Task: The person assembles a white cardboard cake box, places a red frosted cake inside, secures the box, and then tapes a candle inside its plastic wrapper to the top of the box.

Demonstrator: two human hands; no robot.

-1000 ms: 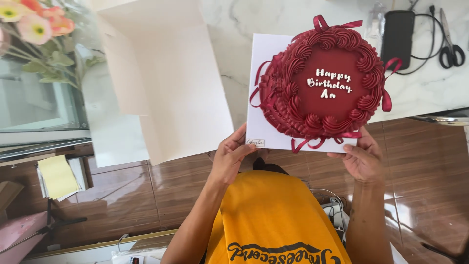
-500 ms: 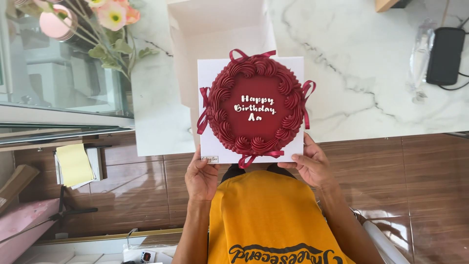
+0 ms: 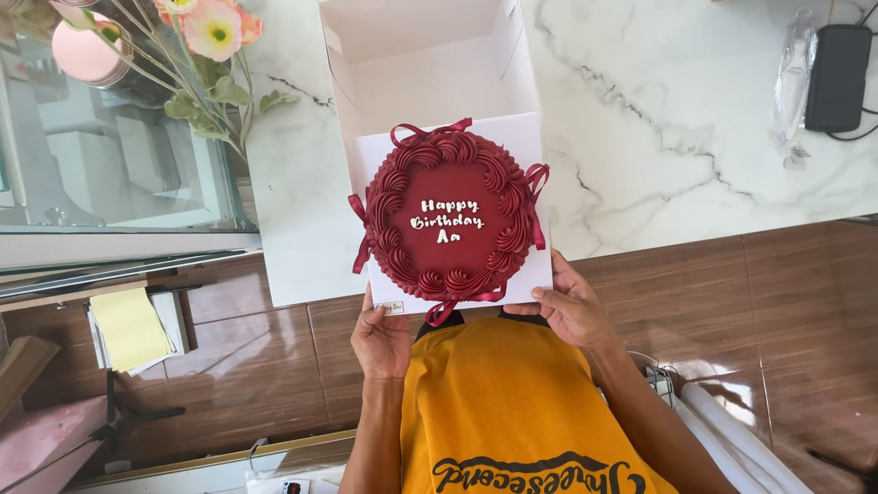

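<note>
You held a square white board (image 3: 530,274) by its near edge, one hand at each corner. Your left hand (image 3: 382,337) gripped the near left corner, thumb on top and fingers curled underneath. Your right hand (image 3: 569,306) gripped the near right corner the same way, thumb lying across the board's top.

On the board sat a round, dark red cake (image 3: 448,220), with piped swirls around its rim, white lettering in the middle and thin red ribbons (image 3: 358,240) hanging at its sides. The far half of the board lay over the open white box (image 3: 430,69), which stood on the marble bench (image 3: 695,137) with its front flap folded down towards you; the near half of the board stuck out past the bench edge, above the brown tiled floor (image 3: 805,311).

Well off to the left, pink flowers (image 3: 210,32) leaned over a glass case. At the far right of the bench lay a black power brick (image 3: 837,78) beside a clear plastic wrapper (image 3: 791,87). A yellow notepad (image 3: 128,327) lay on a low shelf to your left.
</note>
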